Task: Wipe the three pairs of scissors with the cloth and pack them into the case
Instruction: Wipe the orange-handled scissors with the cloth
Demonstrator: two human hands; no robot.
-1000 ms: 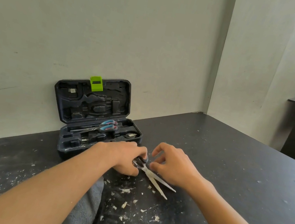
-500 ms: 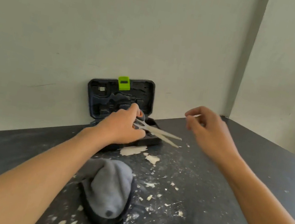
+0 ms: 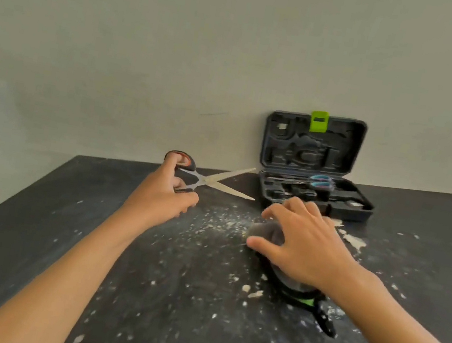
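Scissors gape open in the left hand; those points could poke the right hand, grabbing the cloth near the case.

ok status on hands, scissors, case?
Left hand gripping open scissors, airborne. Right hand on the cloth, grip unclear. Case open, blue-handled pair inside. Path clear.

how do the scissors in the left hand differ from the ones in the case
The scissors in the left hand have black and orange handles; the scissors in the case have blue handles. The held pair is in the air with blades spread open; the cased pair lies flat, blades together. Both have plain metal blades.
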